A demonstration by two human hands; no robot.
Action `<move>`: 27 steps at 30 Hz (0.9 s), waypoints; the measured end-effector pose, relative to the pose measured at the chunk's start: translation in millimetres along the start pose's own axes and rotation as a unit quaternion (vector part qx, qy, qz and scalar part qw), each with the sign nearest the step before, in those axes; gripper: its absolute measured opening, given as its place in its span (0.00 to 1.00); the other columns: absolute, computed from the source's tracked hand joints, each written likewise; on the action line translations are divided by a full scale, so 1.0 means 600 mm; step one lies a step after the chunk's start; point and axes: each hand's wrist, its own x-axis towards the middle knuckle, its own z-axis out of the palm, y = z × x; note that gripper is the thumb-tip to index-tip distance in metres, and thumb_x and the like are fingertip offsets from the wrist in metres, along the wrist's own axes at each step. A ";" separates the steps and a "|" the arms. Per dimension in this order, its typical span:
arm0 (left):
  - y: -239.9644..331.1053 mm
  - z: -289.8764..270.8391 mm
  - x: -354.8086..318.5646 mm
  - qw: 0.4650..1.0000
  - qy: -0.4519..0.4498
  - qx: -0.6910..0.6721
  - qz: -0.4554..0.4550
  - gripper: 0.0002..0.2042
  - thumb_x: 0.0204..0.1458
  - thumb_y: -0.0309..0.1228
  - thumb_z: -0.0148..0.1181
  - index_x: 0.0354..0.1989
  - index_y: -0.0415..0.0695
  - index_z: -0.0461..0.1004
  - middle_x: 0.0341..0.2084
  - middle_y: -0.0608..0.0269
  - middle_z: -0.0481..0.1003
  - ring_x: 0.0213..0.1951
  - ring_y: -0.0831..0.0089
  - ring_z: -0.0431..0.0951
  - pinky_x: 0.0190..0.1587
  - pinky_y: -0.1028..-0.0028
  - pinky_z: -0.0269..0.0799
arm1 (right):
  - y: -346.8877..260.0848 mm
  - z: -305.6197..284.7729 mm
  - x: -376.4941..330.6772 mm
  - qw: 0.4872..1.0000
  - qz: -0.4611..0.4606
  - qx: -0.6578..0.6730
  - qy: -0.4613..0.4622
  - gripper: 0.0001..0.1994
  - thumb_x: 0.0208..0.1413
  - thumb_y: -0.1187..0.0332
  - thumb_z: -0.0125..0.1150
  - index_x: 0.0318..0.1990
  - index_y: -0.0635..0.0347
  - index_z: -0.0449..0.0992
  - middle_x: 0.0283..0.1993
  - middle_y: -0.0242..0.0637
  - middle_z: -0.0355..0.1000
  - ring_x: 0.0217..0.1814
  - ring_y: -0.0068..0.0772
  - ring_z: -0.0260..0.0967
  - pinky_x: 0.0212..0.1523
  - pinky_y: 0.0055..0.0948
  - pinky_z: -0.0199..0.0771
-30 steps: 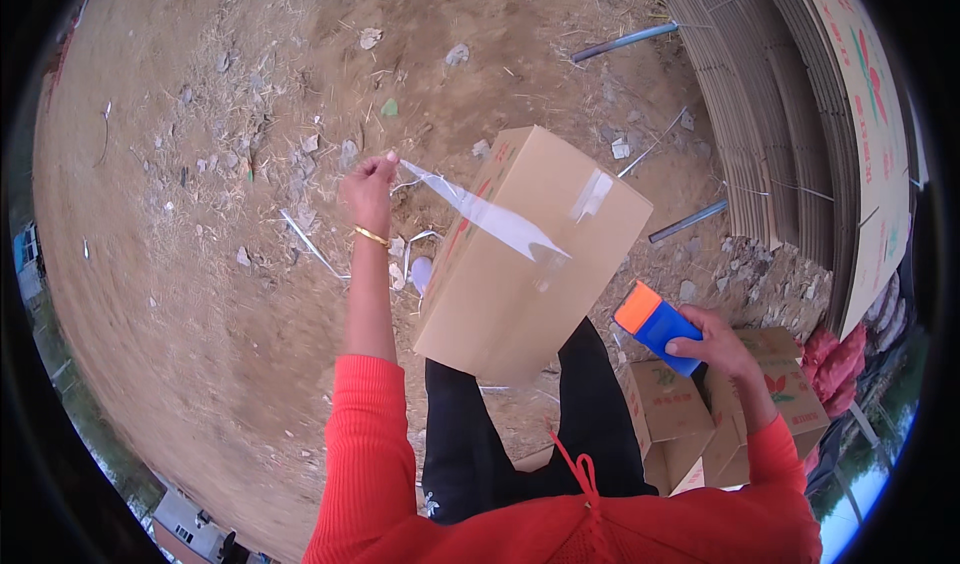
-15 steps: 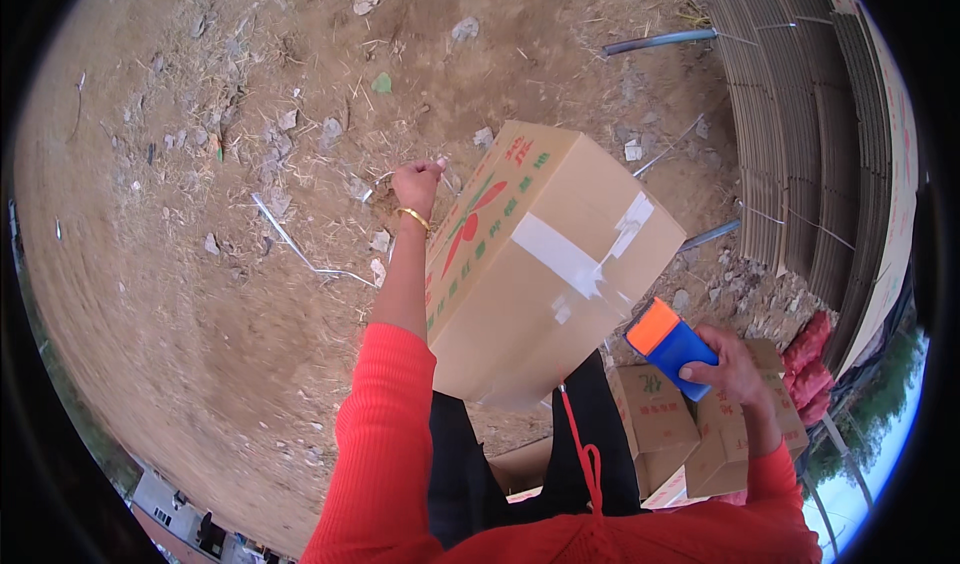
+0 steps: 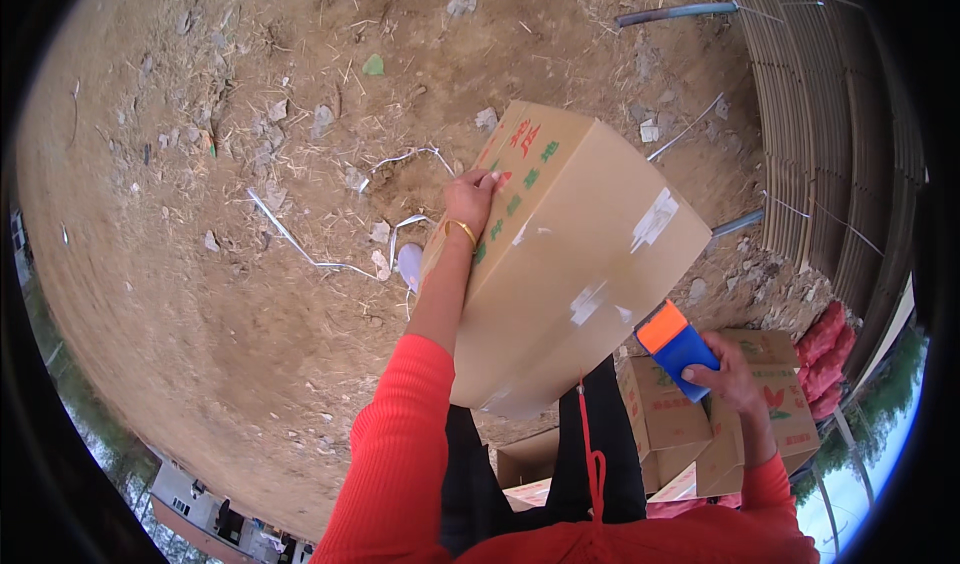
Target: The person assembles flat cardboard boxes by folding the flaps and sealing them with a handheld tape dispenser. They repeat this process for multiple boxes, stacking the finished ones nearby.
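Note:
A large brown cardboard box (image 3: 570, 254) with red and green print stands tilted in front of my legs. Whitish patches of tape or glare show on its plain face. My left hand (image 3: 472, 202), with a gold bracelet at the wrist, rests against the printed side, its fingers curled together. What the fingertips pinch, if anything, is too small to make out. In my right hand (image 3: 735, 372) is a blue and orange tape dispenser (image 3: 677, 346), its orange end close to the box's lower right edge. My right fingers wrap round its blue body.
Stacks of flattened cardboard (image 3: 800, 114) stand at the far right, with metal tubes (image 3: 680, 12) sticking out beside them. More cartons (image 3: 665, 414) and red mesh sacks (image 3: 825, 349) lie at the lower right. White strapping strips (image 3: 285, 234) litter the dirt ground.
My left hand has moved right, from beside the box onto its printed side. The box has shifted slightly right and turned, and the broad white band on its plain face no longer shows.

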 end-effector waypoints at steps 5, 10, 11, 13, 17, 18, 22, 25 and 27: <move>-0.037 0.009 -0.004 0.975 0.089 0.197 0.054 0.30 0.55 0.47 0.53 0.61 0.40 0.62 0.53 0.40 0.67 0.56 0.47 0.65 0.59 0.60 0.60 | -0.004 -0.001 0.009 0.999 -0.033 -0.022 -0.018 0.16 0.46 0.68 0.68 0.40 0.66 0.72 0.30 0.27 0.70 0.30 0.13 0.63 0.30 0.19 0.67; 0.082 -0.029 -0.030 0.946 -0.244 -0.198 -0.077 0.36 0.61 0.55 0.37 0.66 0.36 0.51 0.65 0.44 0.54 0.68 0.56 0.49 0.67 0.67 0.45 | 0.016 0.001 0.010 0.998 -0.049 -0.033 -0.001 0.20 0.47 0.66 0.67 0.46 0.67 0.72 0.33 0.29 0.71 0.34 0.16 0.65 0.36 0.22 0.69; 0.082 -0.035 -0.035 0.936 -0.266 -0.217 -0.076 0.37 0.61 0.56 0.34 0.67 0.36 0.49 0.66 0.45 0.51 0.69 0.57 0.47 0.68 0.68 0.42 | 0.016 0.002 0.013 0.998 -0.052 -0.036 -0.001 0.21 0.47 0.66 0.67 0.47 0.67 0.72 0.33 0.30 0.71 0.35 0.17 0.66 0.38 0.23 0.69; 0.083 -0.046 -0.046 0.913 -0.308 -0.256 -0.073 0.39 0.61 0.59 0.29 0.68 0.35 0.46 0.68 0.45 0.47 0.70 0.59 0.42 0.69 0.70 0.37 | 0.019 0.004 0.018 0.998 -0.053 -0.044 0.001 0.22 0.47 0.65 0.67 0.49 0.66 0.72 0.34 0.31 0.72 0.37 0.18 0.66 0.39 0.24 0.70; 0.115 -0.069 -0.107 0.948 -0.217 -0.232 0.005 0.44 0.56 0.63 0.39 0.67 0.33 0.46 0.62 0.41 0.58 0.62 0.60 0.61 0.63 0.67 0.54 | 0.022 0.001 0.030 0.992 -0.095 -0.086 0.007 0.23 0.45 0.61 0.68 0.46 0.65 0.73 0.32 0.38 0.73 0.34 0.24 0.70 0.38 0.28 0.71; 0.146 -0.084 -0.130 0.964 -0.222 -0.143 0.010 0.45 0.55 0.63 0.42 0.67 0.32 0.47 0.57 0.40 0.63 0.55 0.60 0.66 0.57 0.66 0.59 | 0.030 -0.003 0.033 0.987 -0.104 -0.117 0.018 0.23 0.45 0.59 0.68 0.44 0.66 0.73 0.31 0.40 0.73 0.33 0.28 0.70 0.37 0.29 0.71; 0.199 -0.088 -0.179 0.992 -0.090 0.039 0.077 0.40 0.51 0.56 0.56 0.62 0.32 0.59 0.30 0.40 0.77 0.23 0.61 0.76 0.29 0.62 0.71 | 0.063 -0.016 0.056 0.967 -0.177 -0.179 0.048 0.25 0.43 0.52 0.69 0.35 0.66 0.71 0.27 0.48 0.70 0.28 0.45 0.70 0.33 0.36 0.70; 0.200 -0.066 -0.183 0.991 -0.003 0.033 0.130 0.32 0.51 0.51 0.60 0.56 0.37 0.69 0.22 0.43 0.76 0.20 0.61 0.75 0.27 0.63 0.71 | 0.090 -0.037 0.059 0.965 -0.175 -0.190 0.038 0.25 0.42 0.50 0.69 0.34 0.66 0.70 0.28 0.49 0.71 0.30 0.50 0.71 0.34 0.39 0.70; 0.203 -0.064 -0.185 0.991 0.000 0.062 0.117 0.30 0.51 0.51 0.59 0.55 0.38 0.70 0.22 0.43 0.76 0.21 0.61 0.77 0.27 0.63 0.71 | 0.117 -0.056 0.060 0.963 -0.167 -0.210 0.035 0.25 0.42 0.50 0.68 0.34 0.65 0.70 0.29 0.51 0.71 0.32 0.53 0.71 0.35 0.41 0.70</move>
